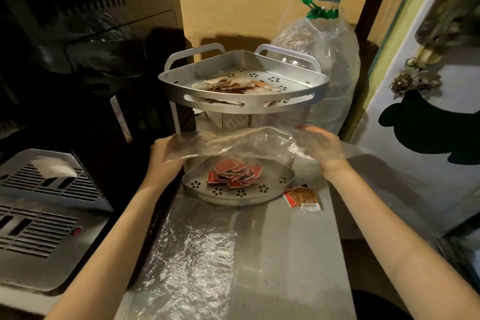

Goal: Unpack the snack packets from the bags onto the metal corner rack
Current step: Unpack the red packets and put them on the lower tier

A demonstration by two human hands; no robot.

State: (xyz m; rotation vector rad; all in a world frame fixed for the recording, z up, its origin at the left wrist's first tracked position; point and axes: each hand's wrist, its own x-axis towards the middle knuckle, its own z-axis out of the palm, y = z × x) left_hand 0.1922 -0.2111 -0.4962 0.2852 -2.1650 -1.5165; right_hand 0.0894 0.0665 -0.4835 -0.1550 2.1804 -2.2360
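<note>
A two-tier metal corner rack (298, 97) stands on the steel counter. Beige snack packets (239, 86) lie on its upper shelf. A pile of red packets (235, 173) lies on the lower shelf (200, 189). Between the two shelves I hold a clear plastic bag (233, 144) stretched out flat. My left hand (166, 157) grips its left end. My right hand (324, 149) grips its right end, partly seen through the plastic. The bag looks empty. One red and brown packet (304, 197) lies on the counter to the right of the lower shelf.
A second clear bag (192, 262) lies flat on the steel counter (298, 254) in front of the rack. A large plastic bottle (327, 60) with a green cap stands behind the rack. A black machine (78, 34) with a metal drip grille (44, 189) fills the left.
</note>
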